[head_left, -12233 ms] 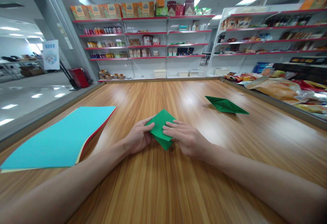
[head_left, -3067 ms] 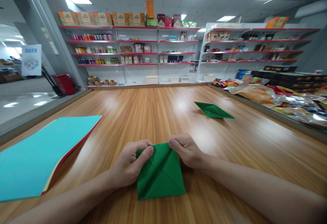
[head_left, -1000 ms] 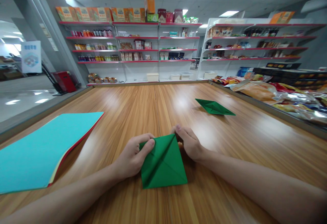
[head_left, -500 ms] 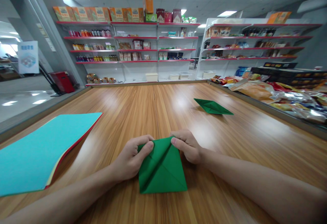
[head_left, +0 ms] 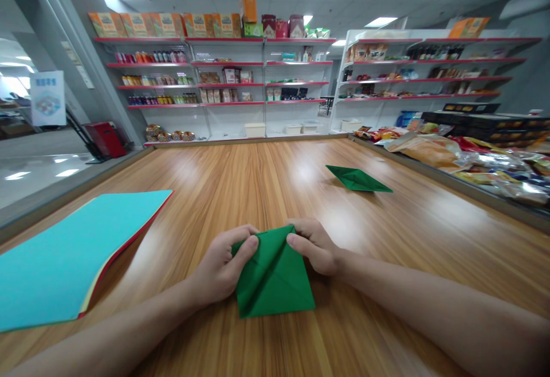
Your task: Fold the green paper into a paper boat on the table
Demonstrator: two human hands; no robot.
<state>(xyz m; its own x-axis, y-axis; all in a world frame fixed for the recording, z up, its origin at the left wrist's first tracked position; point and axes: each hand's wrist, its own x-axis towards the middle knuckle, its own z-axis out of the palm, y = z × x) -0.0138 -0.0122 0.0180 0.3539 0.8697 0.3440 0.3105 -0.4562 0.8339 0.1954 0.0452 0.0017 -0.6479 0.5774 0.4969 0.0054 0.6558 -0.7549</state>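
A folded sheet of green paper [head_left: 277, 282] is held between my two hands, low in the middle of the view. My left hand [head_left: 227, 262] pinches its upper left corner, thumb on top and fingers behind. At the upper right corner my right hand [head_left: 315, 246] grips the paper with thumb and fingers. A raised diagonal fold runs from the upper right corner down to the lower left. Beyond my right hand lies a folded green paper piece [head_left: 358, 180], diamond-shaped with pointed ends, apart from both hands.
A stack of coloured paper [head_left: 81, 251], light blue on top, lies on the wooden table [head_left: 223, 182] at the left. Packaged snacks [head_left: 433, 150] and black boxes [head_left: 481, 128] crowd the right side past the table's raised edge. Stocked shelves [head_left: 227, 63] stand behind.
The lower edge of the green paper in my hands has risen slightly, and its lower left corner has shifted a little right. Both hands keep their grip nearly in place.
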